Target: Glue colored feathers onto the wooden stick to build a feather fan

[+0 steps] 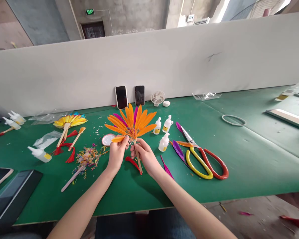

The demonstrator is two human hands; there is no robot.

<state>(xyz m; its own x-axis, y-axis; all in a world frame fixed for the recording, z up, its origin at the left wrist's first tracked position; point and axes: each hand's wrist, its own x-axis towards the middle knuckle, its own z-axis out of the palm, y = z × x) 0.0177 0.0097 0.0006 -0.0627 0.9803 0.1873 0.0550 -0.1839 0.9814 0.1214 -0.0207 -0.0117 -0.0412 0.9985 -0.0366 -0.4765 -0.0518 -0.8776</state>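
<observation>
A hand fan of orange and magenta feathers (pixel 139 124) spreads upright in front of me on a flat wooden handle. My right hand (pixel 145 153) is closed around that handle just below the feathers. Between the fingertips of my left hand (pixel 117 152), an orange feather (pixel 118 139) is pinched at the fan's lower left edge; whether its base touches the fan I cannot tell. From the handle's lower end hangs a red tassel (pixel 132 162). A round white lid or dish (pixel 108 139) lies beside my left hand. Magenta feather pieces (pixel 166 168) lie to the right of my right hand.
Large scissors (pixel 206 162) with yellow and red handles lie at right, near a purple feather (pixel 178 151) and small glue bottles (pixel 163 142). Left are feather scraps (pixel 87 157), a stick (pixel 72 179), a yellow feather fan (pixel 69 120) and another glue bottle (pixel 40 154). Phones (pixel 140 95) lean against the white partition (pixel 89 73).
</observation>
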